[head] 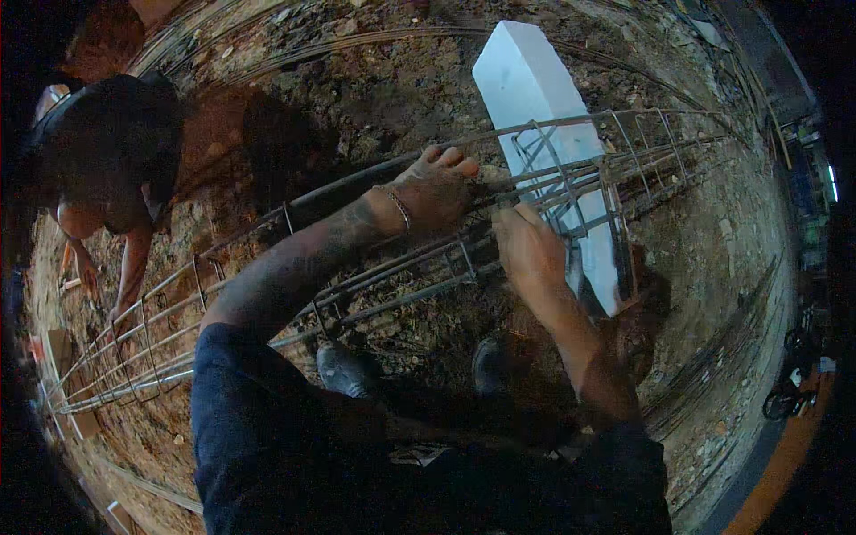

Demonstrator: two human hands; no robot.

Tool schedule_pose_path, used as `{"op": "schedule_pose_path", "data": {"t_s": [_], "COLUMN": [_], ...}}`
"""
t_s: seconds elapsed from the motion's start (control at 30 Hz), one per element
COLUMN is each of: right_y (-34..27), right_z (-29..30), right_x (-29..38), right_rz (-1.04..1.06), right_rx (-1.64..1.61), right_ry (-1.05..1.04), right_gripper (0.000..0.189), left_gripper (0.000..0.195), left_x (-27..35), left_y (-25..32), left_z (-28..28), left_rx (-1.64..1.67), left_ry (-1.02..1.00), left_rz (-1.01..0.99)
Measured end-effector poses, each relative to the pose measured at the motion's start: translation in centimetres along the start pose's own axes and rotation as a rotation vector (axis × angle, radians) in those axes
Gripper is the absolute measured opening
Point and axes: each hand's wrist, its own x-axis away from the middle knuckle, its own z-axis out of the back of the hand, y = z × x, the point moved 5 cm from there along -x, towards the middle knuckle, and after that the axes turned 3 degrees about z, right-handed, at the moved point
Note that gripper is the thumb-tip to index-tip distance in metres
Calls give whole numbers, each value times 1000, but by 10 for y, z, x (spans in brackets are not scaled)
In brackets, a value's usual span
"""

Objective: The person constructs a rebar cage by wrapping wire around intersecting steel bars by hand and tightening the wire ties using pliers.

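A long rebar cage (394, 259) of steel bars and square stirrups runs across in front of me, from lower left to upper right. My left hand (438, 190), with a bracelet at the wrist, is over the upper bars, its fingers bent around them. Close beside it, my right hand (531, 244) is curled against the cage's bars near a stirrup (558, 160). Whatever lies within its fingers is hidden and blurred. A long white block (518, 73), perhaps foam, lies under the cage's right part, crossing it at an angle.
At left, another person (110, 147) bends over the cage's far end, arms reaching down. My shoes (344, 368) stand on rough soil near the cage. Loose thin rods (715, 361) lie on the ground at right. A motorcycle (789, 394) stands at the far right edge.
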Motion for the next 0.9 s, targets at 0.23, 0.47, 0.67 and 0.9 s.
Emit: {"op": "schedule_pose_path", "data": {"t_s": [0.23, 0.47, 0.67, 0.9], "right_y": [6, 7, 5, 0], "right_z": [1, -9, -11, -25], "right_x": [-12, -15, -16, -11], "right_rz": [50, 96, 45, -24], "right_rx": [65, -56, -63, 138], "right_ry": [9, 83, 94, 53], "right_gripper": [5, 8, 11, 11], "left_gripper": [29, 43, 48, 46], "left_x": [2, 1, 1, 1], "left_y": [-1, 2, 0, -6], "left_z": [-14, -24, -25, -22], "left_rx": [80, 34, 9, 60], "left_ry": [12, -118, 70, 51], "left_rz": [90, 28, 10, -17]}}
